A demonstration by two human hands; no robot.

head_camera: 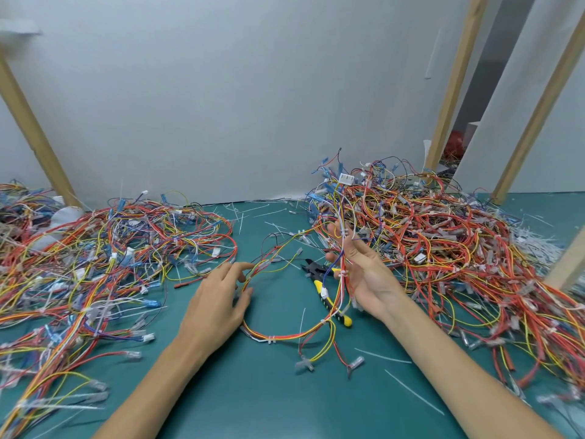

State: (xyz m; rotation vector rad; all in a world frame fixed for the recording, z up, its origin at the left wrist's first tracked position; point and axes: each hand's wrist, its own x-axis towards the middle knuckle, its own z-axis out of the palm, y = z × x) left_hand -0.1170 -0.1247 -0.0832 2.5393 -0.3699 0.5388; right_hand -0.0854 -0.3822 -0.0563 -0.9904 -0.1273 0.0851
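Note:
A wire harness (pixel 285 335) of red, yellow and orange wires bound with white ties loops across the green mat (pixel 269 391). My left hand (pixel 218 299) rests palm down on the loop's left side, with the wires running between its thumb and relaxed fingers. My right hand (pixel 357 274) is raised with its palm turned left and holds the harness's upper strands among its fingers. Those strands rise to a white connector (pixel 345 179). Yellow-and-black cutters (pixel 329 296) lie on the mat just left of my right hand, partly under the wires.
A big heap of harnesses (pixel 459 248) fills the right side, and another heap (pixel 95 264) fills the left. Cut white tie ends (pixel 411 394) lie scattered on the mat. Wooden posts (pixel 452 83) and a grey wall stand behind.

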